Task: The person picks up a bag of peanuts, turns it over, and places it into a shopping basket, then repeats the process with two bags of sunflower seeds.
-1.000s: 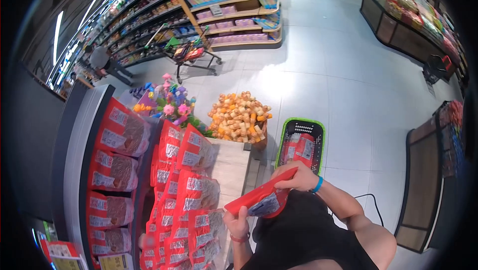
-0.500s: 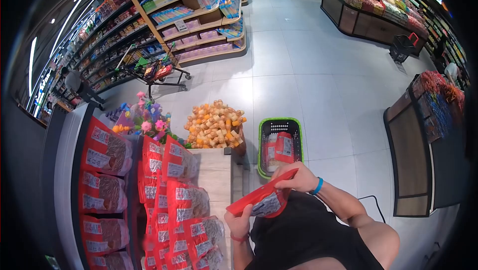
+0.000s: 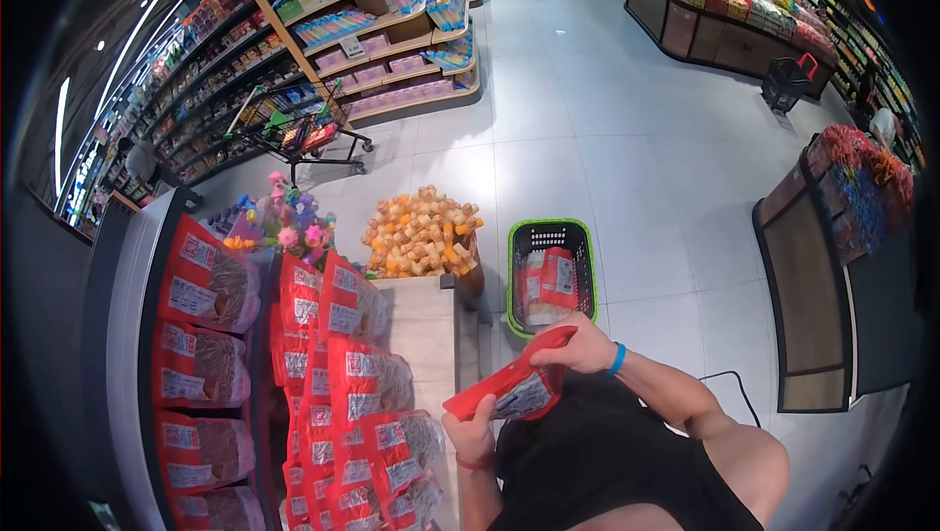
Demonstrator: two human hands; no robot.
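Observation:
Between my two hands is a red packaged food bag (image 3: 524, 386) with a clear window showing dark contents, held tilted in front of my body. My left hand (image 3: 472, 433) pinches its lower left corner, and my right hand (image 3: 576, 343) grips its upper right end, with a blue band on that wrist. Just beyond my right hand, a black shopping basket with a green rim (image 3: 511, 277) stands on the floor with red packets (image 3: 557, 275) inside. Left of my left hand, similar red bags (image 3: 377, 379) lie in overlapping rows on a display.
A bin of tan and orange packets (image 3: 421, 232) stands past the wooden counter (image 3: 421, 321). A shopping cart (image 3: 305, 135) is farther left, before stocked shelves (image 3: 392, 42). Display stands (image 3: 808, 296) line the right, and a dark basket (image 3: 786, 83) sits on the floor. A person (image 3: 147, 167) is at far left.
The view has shifted slightly, so the floor basket and displays sit a little higher. The red bag stays in both hands, its angle slightly changed. The person at far left is partly more hidden.

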